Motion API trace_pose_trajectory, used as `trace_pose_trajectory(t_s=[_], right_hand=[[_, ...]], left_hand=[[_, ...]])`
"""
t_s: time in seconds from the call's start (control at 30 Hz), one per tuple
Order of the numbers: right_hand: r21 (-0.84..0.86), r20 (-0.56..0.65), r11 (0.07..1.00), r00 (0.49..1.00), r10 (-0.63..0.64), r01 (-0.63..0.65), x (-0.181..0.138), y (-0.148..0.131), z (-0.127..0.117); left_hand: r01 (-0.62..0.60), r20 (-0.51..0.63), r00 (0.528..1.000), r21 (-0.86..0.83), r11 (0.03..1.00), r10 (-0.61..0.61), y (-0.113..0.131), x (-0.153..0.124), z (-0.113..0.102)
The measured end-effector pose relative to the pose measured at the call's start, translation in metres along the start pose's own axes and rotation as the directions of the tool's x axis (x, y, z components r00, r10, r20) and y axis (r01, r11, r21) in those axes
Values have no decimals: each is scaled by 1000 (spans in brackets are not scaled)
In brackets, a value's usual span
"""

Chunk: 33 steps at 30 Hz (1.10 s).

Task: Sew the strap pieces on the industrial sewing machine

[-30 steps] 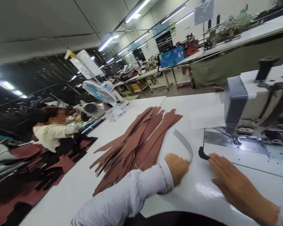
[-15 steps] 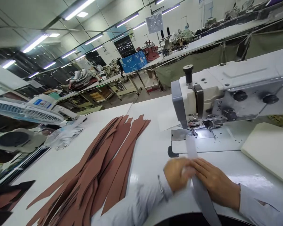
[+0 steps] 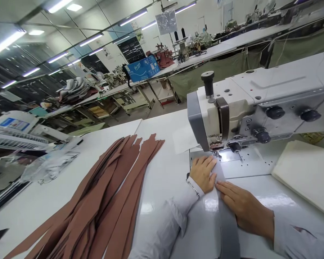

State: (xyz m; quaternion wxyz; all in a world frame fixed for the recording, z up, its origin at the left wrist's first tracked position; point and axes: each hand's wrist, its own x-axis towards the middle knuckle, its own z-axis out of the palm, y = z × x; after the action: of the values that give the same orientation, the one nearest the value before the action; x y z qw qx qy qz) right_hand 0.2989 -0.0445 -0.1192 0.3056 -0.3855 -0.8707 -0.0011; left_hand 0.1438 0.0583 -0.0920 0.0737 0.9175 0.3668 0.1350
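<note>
Flattened with fingers extended, the left hand (image 3: 202,174) and right hand (image 3: 243,207) rest on a long, flexible grey strip (image 3: 229,230), right of centre, pressing rather than clasping it. Just ahead stands a white sewing machine with black knobs (image 3: 259,102), with thick cream sheets (image 3: 305,176) at right and long reddish-brown cut pieces (image 3: 91,205) lower left. Fingers cover part of the strip, its far end is hard to make out, and the bottom edge crops it.

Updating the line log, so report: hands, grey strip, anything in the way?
Left hand on grey strip, near presser foot. Right hand at strip's right side. Brown cut pieces piled left, apart from strip.
</note>
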Motion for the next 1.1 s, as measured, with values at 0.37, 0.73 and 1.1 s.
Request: trace_pose_trajectory(t_s=[0.37,0.73,1.1], right_hand=[[8,7,1000,1000,-6,6,3,2,1],[-112,32,991,997,-75,78,-2,-22,4],[-151,44,986,997,-60,65,1,-22,9]], left_hand=[[36,34,999,20,999,-37,-1,5,-3],[-36,-39,999,1,999,36,1,0,2],[45,20,999,-2,999,-45,-9,20,-3]])
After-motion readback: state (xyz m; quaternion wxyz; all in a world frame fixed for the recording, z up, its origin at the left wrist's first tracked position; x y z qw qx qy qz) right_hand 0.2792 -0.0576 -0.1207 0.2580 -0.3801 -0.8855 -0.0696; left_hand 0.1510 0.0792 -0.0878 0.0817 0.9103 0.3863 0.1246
